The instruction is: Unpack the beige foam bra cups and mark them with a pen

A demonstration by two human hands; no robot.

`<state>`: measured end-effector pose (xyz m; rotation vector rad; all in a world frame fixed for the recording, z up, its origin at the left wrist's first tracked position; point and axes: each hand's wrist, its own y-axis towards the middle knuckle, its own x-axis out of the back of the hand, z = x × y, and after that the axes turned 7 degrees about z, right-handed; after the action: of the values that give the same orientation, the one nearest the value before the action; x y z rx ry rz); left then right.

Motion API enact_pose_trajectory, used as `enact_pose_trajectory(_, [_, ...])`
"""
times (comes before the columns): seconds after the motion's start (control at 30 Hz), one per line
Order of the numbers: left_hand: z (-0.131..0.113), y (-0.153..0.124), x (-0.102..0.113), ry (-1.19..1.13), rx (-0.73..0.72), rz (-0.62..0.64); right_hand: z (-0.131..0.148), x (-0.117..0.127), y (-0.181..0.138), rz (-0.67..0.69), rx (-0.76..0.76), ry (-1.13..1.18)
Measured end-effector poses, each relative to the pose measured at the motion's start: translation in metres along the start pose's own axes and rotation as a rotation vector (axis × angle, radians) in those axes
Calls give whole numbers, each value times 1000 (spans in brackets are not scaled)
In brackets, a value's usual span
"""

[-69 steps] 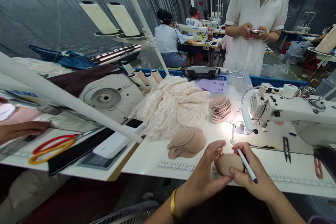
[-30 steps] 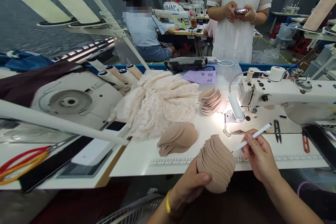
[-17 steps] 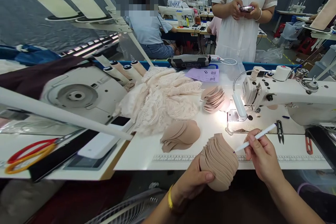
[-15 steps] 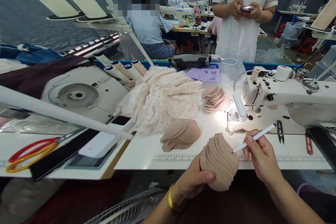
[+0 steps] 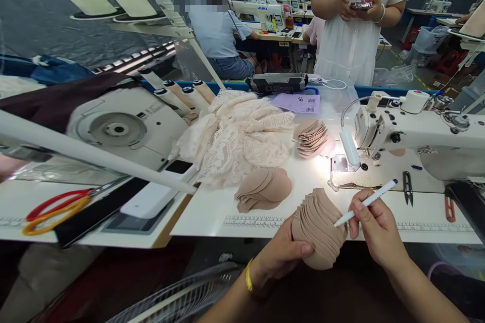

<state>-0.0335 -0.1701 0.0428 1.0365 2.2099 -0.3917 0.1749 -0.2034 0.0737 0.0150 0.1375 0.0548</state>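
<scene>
A fanned stack of beige fabric cup pieces (image 5: 320, 229) is gripped in my left hand (image 5: 282, 252), thumb on top, just off the table's front edge. My right hand (image 5: 377, 229) pinches a white marker pen (image 5: 367, 202). Its tip touches or nearly touches the right side of the stack; I cannot tell which. A second pile of beige cup pieces (image 5: 265, 189) lies on the table beyond my left hand. Farther back, a pinkish pile of cup pieces (image 5: 311, 139) sits beside the sewing machine (image 5: 420, 131).
Cream lace fabric (image 5: 235, 136) is heaped at centre-left. Thread snips (image 5: 407, 187) lie right of my right hand. Scissors (image 5: 56, 212) with red and orange handles rest at left. A person in white (image 5: 348, 40) stands across the table holding a phone (image 5: 361, 5).
The whole view has shifted slightly, moving the scene a little right and up. Both hands keep their hold, and the pen tip stays at the stack's right side.
</scene>
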Motion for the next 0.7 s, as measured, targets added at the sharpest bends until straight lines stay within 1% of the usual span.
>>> enact_pose_trajectory(0.1, [1, -1, 1, -9, -19, -12, -2, 2, 0, -39, 31, 36])
enact_pose_trajectory(0.2, [2, -1, 2, 0, -34, -19, -1, 2, -1, -81, 33, -4])
enact_pose_trajectory(0.27, [2, -1, 3, 8, -34, -17, 1, 1, -2, -56, 12, -33])
enact_pose_trajectory(0.37, [1, 0, 2, 2, -27, 6, 3, -2, -4, -5, 9, 1])
enact_pose_trajectory(0.47, [-2, 1, -1, -1, -22, -1, 5, -4, -4, -36, 34, 37])
enact_pose_trajectory(0.53, [-5, 3, -4, 1, -25, -14, 6, -5, -4, -70, 31, 14])
enact_pose_trajectory(0.6, [-10, 6, -9, 15, -15, 25, 8, -7, -5, -53, 21, -22])
enact_pose_trajectory(0.7, [-16, 10, -15, 45, 11, 109, 8, -8, -6, 10, 18, -40])
